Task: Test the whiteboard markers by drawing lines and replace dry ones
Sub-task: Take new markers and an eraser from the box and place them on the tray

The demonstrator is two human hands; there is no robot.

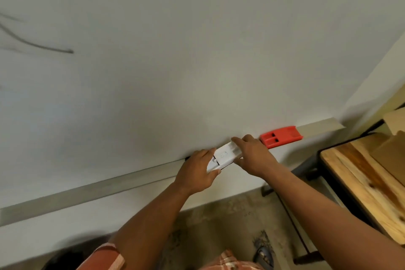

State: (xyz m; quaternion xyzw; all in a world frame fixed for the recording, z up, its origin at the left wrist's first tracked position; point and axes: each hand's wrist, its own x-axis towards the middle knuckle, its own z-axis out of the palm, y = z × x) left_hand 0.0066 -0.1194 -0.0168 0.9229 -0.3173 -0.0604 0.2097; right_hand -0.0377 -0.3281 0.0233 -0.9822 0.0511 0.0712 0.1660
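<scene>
White box (224,156) on whiteboard's tray (87,190), held between both hands. Left hand (197,173) grips its left end, thumb below, fingers on top. Right hand (252,155) grips its right end, fingers over top edge. One red holder (281,136) on tray just right of right hand. Several dark lines (43,47) on board (197,50), far left. One wooden tabletop (361,182) at right.

White marker box (224,156) lying slantwise on whiteboard tray (87,190), whiteboard (197,50) bearing dark drawn lines (32,44) at left
</scene>
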